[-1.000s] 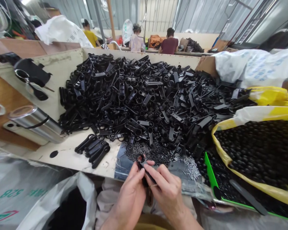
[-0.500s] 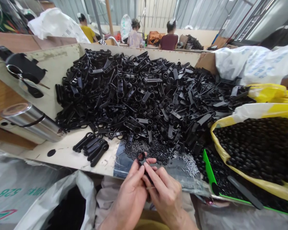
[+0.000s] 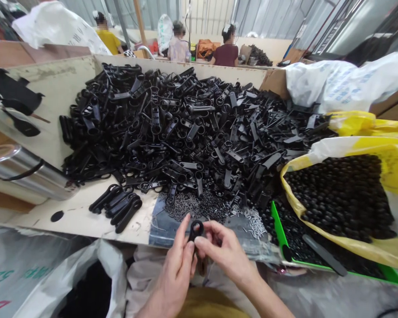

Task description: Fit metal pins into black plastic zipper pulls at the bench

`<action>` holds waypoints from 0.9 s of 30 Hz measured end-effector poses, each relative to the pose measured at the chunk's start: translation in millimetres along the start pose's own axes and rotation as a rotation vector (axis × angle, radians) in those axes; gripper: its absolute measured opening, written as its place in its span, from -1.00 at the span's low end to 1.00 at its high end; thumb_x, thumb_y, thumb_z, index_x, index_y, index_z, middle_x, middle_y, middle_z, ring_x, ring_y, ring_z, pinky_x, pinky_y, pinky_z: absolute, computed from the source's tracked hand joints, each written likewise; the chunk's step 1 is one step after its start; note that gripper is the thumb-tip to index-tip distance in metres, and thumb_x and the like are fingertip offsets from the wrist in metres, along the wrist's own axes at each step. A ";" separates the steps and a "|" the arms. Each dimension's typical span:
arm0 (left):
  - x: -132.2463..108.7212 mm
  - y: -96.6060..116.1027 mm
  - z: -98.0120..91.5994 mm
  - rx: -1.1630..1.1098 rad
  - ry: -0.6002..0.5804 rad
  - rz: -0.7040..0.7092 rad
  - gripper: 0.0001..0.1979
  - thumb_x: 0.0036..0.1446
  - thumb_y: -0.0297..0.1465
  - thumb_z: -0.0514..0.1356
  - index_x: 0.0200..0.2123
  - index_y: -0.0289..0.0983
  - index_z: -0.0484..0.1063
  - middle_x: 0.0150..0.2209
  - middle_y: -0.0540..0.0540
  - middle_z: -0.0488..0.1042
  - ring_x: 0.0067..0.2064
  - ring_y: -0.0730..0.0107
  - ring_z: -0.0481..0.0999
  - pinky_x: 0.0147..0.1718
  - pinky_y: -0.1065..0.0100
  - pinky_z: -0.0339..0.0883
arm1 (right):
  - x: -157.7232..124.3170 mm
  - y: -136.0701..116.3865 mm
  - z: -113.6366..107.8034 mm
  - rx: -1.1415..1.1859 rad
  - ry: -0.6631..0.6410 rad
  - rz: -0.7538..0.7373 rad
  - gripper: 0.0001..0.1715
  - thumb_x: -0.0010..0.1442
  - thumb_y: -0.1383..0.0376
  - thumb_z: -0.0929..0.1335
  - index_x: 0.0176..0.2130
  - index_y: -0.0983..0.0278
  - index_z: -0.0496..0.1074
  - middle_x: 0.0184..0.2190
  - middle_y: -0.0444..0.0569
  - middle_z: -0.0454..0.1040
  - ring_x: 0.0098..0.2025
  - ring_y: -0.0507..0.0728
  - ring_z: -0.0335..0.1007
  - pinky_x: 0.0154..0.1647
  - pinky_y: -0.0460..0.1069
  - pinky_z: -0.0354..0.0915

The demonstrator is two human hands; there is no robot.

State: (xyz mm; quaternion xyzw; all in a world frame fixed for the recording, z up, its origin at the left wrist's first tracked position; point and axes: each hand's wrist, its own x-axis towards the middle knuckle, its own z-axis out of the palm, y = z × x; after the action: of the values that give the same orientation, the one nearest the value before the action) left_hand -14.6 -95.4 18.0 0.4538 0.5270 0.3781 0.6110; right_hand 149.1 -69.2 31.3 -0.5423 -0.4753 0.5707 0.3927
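Both of my hands meet at the table's near edge around one black plastic part with a ring end [image 3: 196, 229]. My left hand [image 3: 176, 269] pinches it from the left, fingers closed along its stem. From the right, my right hand [image 3: 223, 251] grips the same part with thumb and fingers. Just beyond them lies a heap of small metal pins [image 3: 202, 205] on a dark sheet. A big pile of the same black parts [image 3: 185, 128] covers the table. A short row of these parts [image 3: 117, 205] lies side by side to the left.
A yellow bag of small black round pieces [image 3: 345, 198] sits at right above a green tray [image 3: 277, 229]. A steel flask [image 3: 23, 172] lies at left. White sacks [image 3: 338, 81] stand behind. An open bag [image 3: 96, 282] hangs below the table edge. Three people work at a far table.
The part's ring end has risen and turned toward me between my fingers. My right hand's fingers have shifted round it. The view has drifted right and down.
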 end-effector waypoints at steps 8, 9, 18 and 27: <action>-10.7 6.3 -18.6 0.327 -0.226 0.155 -0.35 0.48 -0.18 -0.08 0.52 0.04 -0.30 0.34 -0.12 0.39 0.02 0.24 0.61 0.05 0.20 0.50 | -9.8 -0.6 9.4 0.145 -0.080 -0.102 -0.67 0.24 0.06 0.45 -0.34 0.26 0.45 -0.40 -0.17 0.30 -0.47 0.02 0.29 -0.46 -0.08 0.25; -10.1 4.3 -17.9 0.360 -0.202 0.190 -0.38 0.48 -0.21 -0.09 0.52 0.02 -0.22 0.34 -0.12 0.39 0.13 0.20 0.56 0.13 0.17 0.45 | -9.3 0.6 10.6 0.065 -0.029 -0.150 -0.68 0.26 0.09 0.44 -0.38 0.26 0.43 -0.41 -0.17 0.29 -0.44 0.02 0.26 -0.43 -0.08 0.23; -8.4 9.0 -3.6 0.265 -0.062 0.158 -0.45 0.46 -0.26 -0.01 0.46 -0.11 0.09 0.37 -0.14 0.36 0.29 0.18 0.44 0.30 0.21 0.26 | -4.3 32.6 22.5 -0.052 0.122 -0.189 -0.56 0.29 -0.03 0.40 -0.40 0.24 0.37 -0.49 -0.17 0.31 -0.47 0.05 0.23 -0.48 -0.10 0.23; -0.5 9.3 -51.8 0.443 0.272 0.338 -0.50 0.43 -0.31 0.06 0.39 -0.14 0.25 0.21 -0.18 0.54 0.14 0.15 0.56 0.10 0.22 0.34 | 27.1 -3.1 50.3 -0.085 -0.155 -0.159 -0.55 0.20 0.09 0.46 -0.01 0.31 0.55 -0.51 -0.20 0.40 -0.48 0.03 0.26 -0.44 -0.09 0.23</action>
State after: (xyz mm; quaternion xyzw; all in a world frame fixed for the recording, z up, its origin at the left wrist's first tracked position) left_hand -65.6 -84.9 25.4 0.6024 0.5907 0.4076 0.3494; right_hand 96.2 -48.2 25.6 -0.4732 -0.5695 0.5575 0.3754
